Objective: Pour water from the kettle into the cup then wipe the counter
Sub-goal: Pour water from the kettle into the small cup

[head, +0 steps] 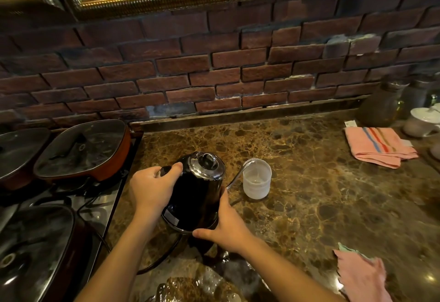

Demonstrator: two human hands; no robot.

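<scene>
A black gooseneck kettle (195,194) with a chrome lid is tilted toward the right, lifted off the brown marble counter (321,182). Its thin spout tip hangs over the rim of a translucent white cup (257,179) standing on the counter. My left hand (152,187) grips the kettle's black handle. My right hand (223,228) presses against the kettle's lower side and base. A little water lies in the cup's bottom. A pink cloth (359,275) lies at the counter's near right edge.
A folded pink striped towel (378,147) lies at the back right, beside jars and a white cup (421,123). Lidded pans (83,149) sit on the stove to the left. A black cord (164,254) runs below the kettle. A brick wall backs the counter.
</scene>
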